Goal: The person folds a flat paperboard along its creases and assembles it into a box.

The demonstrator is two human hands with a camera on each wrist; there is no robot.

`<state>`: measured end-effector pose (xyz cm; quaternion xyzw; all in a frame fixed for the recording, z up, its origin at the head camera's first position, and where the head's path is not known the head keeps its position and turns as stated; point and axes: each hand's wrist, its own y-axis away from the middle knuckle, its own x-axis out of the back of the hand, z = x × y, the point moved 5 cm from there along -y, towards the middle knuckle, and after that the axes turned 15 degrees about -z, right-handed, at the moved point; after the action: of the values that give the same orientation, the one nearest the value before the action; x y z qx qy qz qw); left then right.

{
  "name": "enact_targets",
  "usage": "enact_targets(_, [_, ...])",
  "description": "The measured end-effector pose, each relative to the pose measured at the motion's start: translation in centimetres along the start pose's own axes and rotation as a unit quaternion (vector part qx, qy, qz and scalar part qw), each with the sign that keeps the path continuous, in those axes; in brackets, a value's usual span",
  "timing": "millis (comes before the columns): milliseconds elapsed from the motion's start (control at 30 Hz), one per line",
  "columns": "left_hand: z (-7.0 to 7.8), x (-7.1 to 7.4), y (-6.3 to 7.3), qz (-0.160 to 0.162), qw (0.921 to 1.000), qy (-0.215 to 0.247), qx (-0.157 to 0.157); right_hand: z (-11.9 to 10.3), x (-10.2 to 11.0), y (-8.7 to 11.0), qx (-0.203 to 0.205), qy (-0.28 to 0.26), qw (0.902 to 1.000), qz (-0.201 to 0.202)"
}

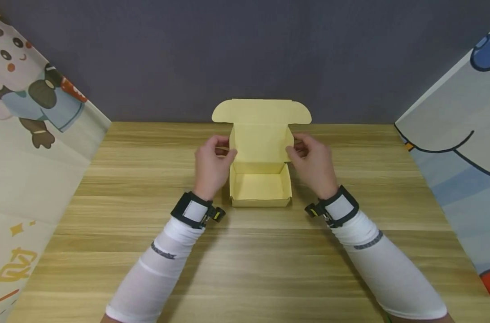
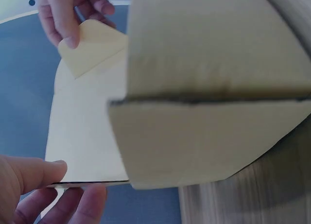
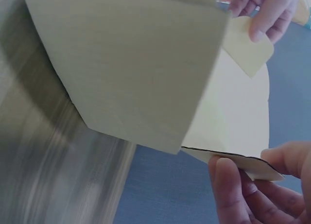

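Note:
A pale yellow cardboard box [image 1: 261,186] sits near the far edge of the table, its lid [image 1: 261,142] raised upright and a rounded tuck flap [image 1: 261,111] spreading from the lid's top. On the lid's left side, my left hand [image 1: 214,168] pinches the small side flap between thumb and fingers. My right hand [image 1: 314,163] pinches the matching side flap [image 3: 248,44] region's opposite edge on the right. Both side flaps are bent inward from the lid. Inside, the box tray shows only its bare floor. In the left wrist view, the box wall [image 2: 209,141] fills much of the picture.
The wooden table [image 1: 261,269] carries the box. Behind it rises a dark grey-blue panel [image 1: 261,54]. Cartoon-printed panels stand at the left [image 1: 35,157] and the right [image 1: 451,116]. Each wrist wears a black strap with a small camera.

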<state>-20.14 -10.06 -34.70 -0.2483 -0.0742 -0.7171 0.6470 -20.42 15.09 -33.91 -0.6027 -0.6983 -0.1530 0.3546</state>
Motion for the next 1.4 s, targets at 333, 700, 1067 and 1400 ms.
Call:
enact_targets(333, [-0.3, -1.0, 0.8, 0.035, 0.9991, 0.006, -0.024, 0.2, -1.0, 0.8, 0.022, -0.010, 0.9992, 0.032])
enact_targets(700, [-1.3, -1.6, 0.9, 0.033, 0.9970, 0.044, -0.054, 0.6, -2.1, 1.4, 0.056, -0.038, 0.9965, 0.050])
enact_targets(1067, [-1.7, -1.6, 1.4, -0.009, 0.9955, 0.033, -0.088, 1.8, -2.3, 1.6, 0.107, -0.072, 0.9909, 0.038])
enact_targets(1400, [-1.7, -0.4, 2.2, -0.062, 0.9935, 0.073, -0.060, 0.4, -0.9, 2.8, 0.133, -0.097, 0.9863, -0.004])
